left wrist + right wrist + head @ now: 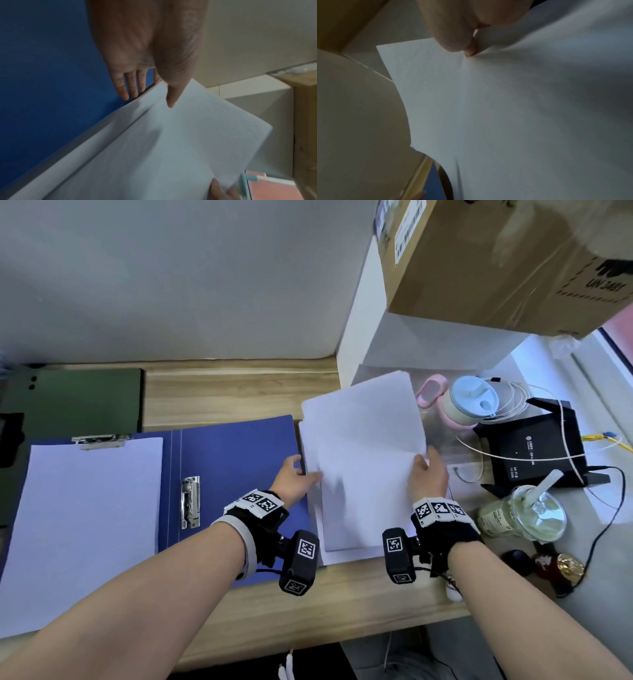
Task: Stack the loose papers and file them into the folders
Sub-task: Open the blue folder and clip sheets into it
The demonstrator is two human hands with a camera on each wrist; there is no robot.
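A loose stack of white papers lies fanned and partly lifted at the desk's right, just beside the open blue folder. My left hand pinches the stack's left edge, thumb on top and fingers underneath. My right hand pinches the right edge, its thumb pressing into the top sheet. The folder's left half holds a white sheet under a top clip; a metal spring clip sits near the spine. A dark green folder lies behind.
Right of the papers stand a pink-and-blue lidded cup, a black router with cables, and a clear drink cup with straw. A cardboard box sits on a white shelf. The desk's front edge is near.
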